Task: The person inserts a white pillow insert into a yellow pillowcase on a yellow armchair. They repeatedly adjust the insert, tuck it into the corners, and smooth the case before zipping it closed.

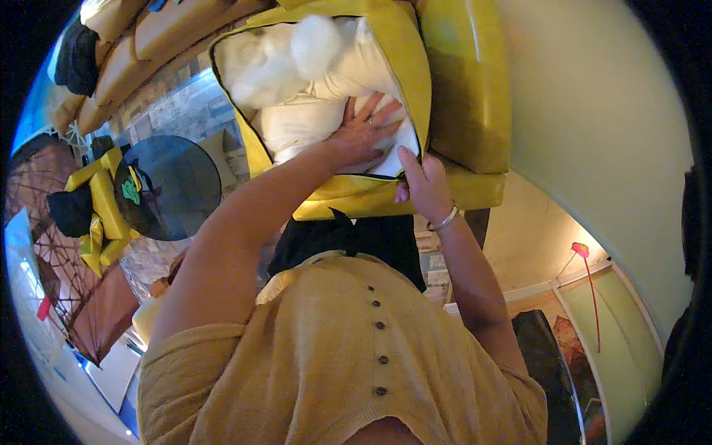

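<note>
A yellow cushion cover (414, 72) with a dark zipper edge lies open in front of me, on a yellow seat. White fabric-covered padding (300, 125) and loose fluffy white stuffing (316, 47) fill it. My left hand (370, 130), with a ring, lies with spread fingers on the padding near the cover's right side. At the near right corner, my right hand (420, 181), with a bracelet at the wrist, pinches the zipper edge between thumb and fingers. The fingertips under this edge are partly hidden.
To the right stand a yellow padded armrest or backrest (473, 83) and a pale wall (595, 100). A round dark glass table (172, 189) and yellow pieces (105, 194) are at left. Brown sofa cushions (172, 28) line the upper left. A dark padded item (537, 367) lies lower right.
</note>
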Demonstrator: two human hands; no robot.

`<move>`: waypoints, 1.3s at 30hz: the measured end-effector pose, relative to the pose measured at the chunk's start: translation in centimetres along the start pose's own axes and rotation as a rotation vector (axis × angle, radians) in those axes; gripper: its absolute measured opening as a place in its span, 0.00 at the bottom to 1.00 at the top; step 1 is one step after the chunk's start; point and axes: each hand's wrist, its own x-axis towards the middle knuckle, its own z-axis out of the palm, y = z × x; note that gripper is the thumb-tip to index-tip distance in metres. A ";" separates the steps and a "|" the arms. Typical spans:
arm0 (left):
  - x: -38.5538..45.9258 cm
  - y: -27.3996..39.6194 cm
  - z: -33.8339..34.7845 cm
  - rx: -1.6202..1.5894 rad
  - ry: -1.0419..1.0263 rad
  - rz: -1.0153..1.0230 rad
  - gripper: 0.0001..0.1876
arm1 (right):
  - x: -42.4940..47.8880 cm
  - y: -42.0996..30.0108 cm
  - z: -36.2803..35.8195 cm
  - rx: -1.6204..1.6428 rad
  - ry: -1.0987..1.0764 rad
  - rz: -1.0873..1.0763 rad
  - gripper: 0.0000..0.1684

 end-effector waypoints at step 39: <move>-5.7 -9.0 -7.4 -0.480 0.884 -0.736 0.37 | 8.6 -8.2 6.8 -1.022 0.356 -0.885 0.35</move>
